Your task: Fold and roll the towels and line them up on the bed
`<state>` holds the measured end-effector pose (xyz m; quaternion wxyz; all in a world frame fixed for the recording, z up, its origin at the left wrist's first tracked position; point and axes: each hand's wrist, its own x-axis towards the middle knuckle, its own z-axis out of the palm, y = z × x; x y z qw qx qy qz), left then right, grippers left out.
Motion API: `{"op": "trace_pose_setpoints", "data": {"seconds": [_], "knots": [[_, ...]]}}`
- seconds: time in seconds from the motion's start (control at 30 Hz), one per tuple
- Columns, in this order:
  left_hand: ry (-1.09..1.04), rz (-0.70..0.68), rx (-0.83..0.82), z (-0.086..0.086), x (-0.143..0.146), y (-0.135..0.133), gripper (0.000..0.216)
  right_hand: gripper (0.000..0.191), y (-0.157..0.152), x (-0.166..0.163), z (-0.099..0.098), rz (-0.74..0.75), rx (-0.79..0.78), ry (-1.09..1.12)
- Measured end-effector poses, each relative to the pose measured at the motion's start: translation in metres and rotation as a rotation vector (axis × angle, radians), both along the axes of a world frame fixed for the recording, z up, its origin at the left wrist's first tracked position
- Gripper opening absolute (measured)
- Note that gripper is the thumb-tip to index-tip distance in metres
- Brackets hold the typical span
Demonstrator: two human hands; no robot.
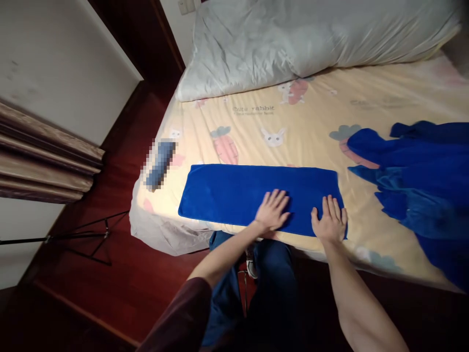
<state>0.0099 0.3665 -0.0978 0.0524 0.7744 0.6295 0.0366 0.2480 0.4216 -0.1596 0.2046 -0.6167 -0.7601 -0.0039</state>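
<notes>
A blue towel (223, 193) lies flat as a long rectangle along the near edge of the bed. My left hand (272, 211) rests palm down on it, right of its middle, with the fingers spread. On the towel's right end, my right hand (330, 220) also lies flat, fingers stretched out and thumb apart. Neither hand grips anything. To the right of my right hand is a loose, crumpled heap of blue cloths (425, 181), partly cut off by the frame's edge.
The bed (308, 117) has a yellow sheet with rabbits and carrots. A pale grey quilt (271, 44) is bunched across its far side. A pixelated dark blue object (160, 164) lies near the left edge. A black tripod (98, 239) stands on the red floor, near a curtain (44, 156).
</notes>
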Motion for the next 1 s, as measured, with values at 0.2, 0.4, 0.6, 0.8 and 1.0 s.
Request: {"op": "trace_pose_setpoints", "data": {"seconds": [0.2,0.4,0.6,0.8,1.0], "knots": [[0.156,-0.150,-0.005,-0.012,0.036,0.048,0.063,0.065,0.002,0.004,-0.008,0.020,0.046,0.052],[0.034,0.079,0.017,-0.011,-0.126,0.048,0.057,0.065,0.003,0.002,-0.006,0.002,0.030,0.077],[0.022,0.515,-0.019,-0.004,-0.299,0.022,0.064,0.064,0.003,0.003,-0.006,-0.001,0.018,0.054],[-0.009,0.615,-0.022,-0.010,-0.340,0.020,0.065,0.065,0.006,0.000,-0.008,-0.016,-0.010,-0.003],[-0.052,0.567,0.132,-0.012,-0.332,0.017,0.065,0.069,0.004,-0.003,0.006,-0.049,-0.125,-0.073]]}}
